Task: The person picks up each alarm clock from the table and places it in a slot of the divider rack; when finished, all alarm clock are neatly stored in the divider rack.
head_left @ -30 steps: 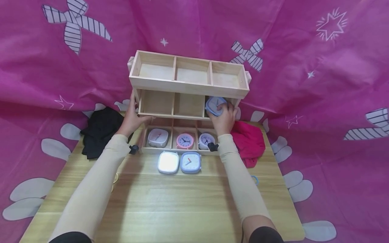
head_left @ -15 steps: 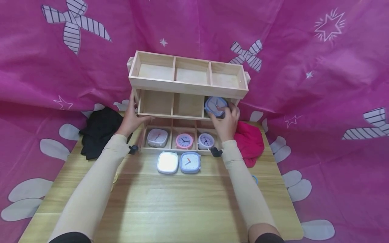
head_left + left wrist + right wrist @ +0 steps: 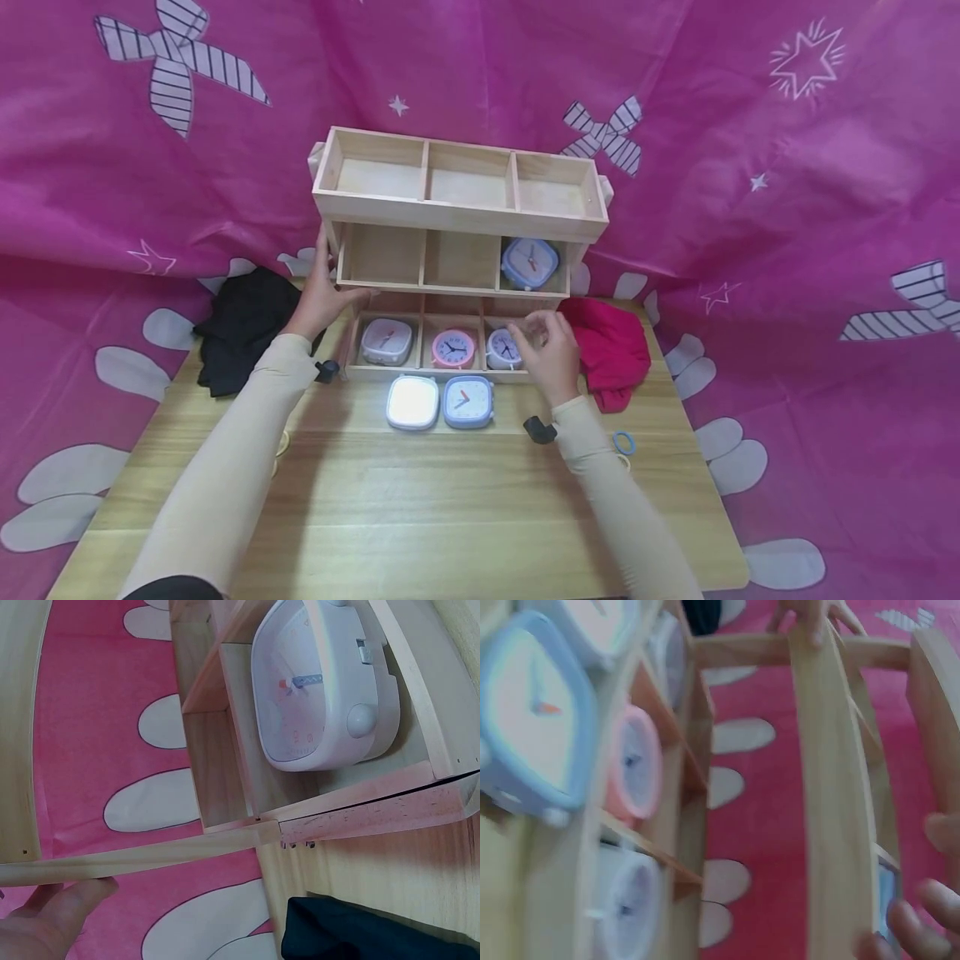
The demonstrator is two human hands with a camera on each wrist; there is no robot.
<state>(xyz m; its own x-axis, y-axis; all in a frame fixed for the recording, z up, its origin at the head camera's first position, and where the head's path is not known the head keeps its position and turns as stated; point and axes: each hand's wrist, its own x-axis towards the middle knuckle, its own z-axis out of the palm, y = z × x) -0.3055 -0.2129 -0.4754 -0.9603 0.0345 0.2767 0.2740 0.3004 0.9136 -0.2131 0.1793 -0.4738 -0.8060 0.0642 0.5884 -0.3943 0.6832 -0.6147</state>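
A three-tier wooden shelf (image 3: 457,218) stands at the back of the table. A blue square clock (image 3: 529,263) sits in the right compartment of the middle tier. The bottom tier holds a white clock (image 3: 386,341), a pink clock (image 3: 453,347) and a small lilac clock (image 3: 501,347). My left hand (image 3: 324,292) grips the shelf's left side at the middle tier. My right hand (image 3: 548,348) hovers in front of the bottom tier's right compartment, fingers loosely curled, holding nothing. Two more clocks, white (image 3: 412,402) and blue (image 3: 469,402), lie on the table in front of the shelf.
A black cloth (image 3: 243,323) lies left of the shelf and a red cloth (image 3: 611,348) lies right of it. A small blue ring (image 3: 623,442) rests near the table's right edge. Pink patterned fabric (image 3: 750,208) hangs behind and around the wooden table (image 3: 420,517).
My right hand let go of the blue square clock in the middle tier's right compartment and drew back and down toward the bottom tier. The left hand stayed on the shelf.
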